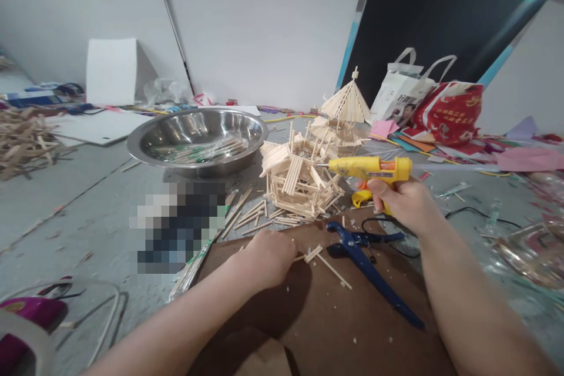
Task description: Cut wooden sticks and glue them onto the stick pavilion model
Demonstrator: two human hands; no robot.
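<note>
My right hand [408,202] grips a yellow hot glue gun [365,168], its nozzle pointing left at a model built of thin wooden sticks [299,179]. My left hand [271,255] is closed low over a brown board [308,317]. A thin wooden stick [300,258] pokes out from its fingers towards a small joined piece of sticks [314,254] on the board; whether the two are connected is unclear. Blue-handled cutters [374,282] lie between my hands. Loose cut sticks [251,214] are spread in front of the model.
A steel basin [198,141] with bagged sticks stands back left. Behind the model rises a stick tower with a pointed roof [346,106]. A red bag [452,111] and coloured paper [423,144] lie back right. A black cable [480,211] crosses the floor at right.
</note>
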